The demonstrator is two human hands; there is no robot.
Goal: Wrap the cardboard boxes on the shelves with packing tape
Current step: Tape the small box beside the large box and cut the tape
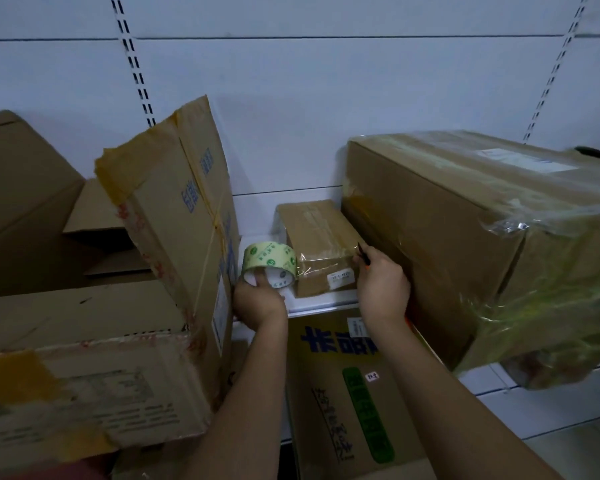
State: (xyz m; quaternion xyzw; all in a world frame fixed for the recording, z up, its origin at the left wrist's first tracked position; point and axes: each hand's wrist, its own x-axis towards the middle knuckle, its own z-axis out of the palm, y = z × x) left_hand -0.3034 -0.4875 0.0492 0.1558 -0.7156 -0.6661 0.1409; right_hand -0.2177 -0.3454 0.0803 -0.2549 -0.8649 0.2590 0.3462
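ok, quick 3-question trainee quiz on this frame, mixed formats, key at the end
1. True or false: the left hand holds the tape roll with a finger through its core.
2. What does the right hand grip? A) a dark pen-like tool B) a second tape roll C) nothing
3. Fill in: the clear tape strip runs from the roll across the front of the ____ box on the shelf.

Key: 1 true; 2 A; 3 small. The tool's exact type is too small to tell.
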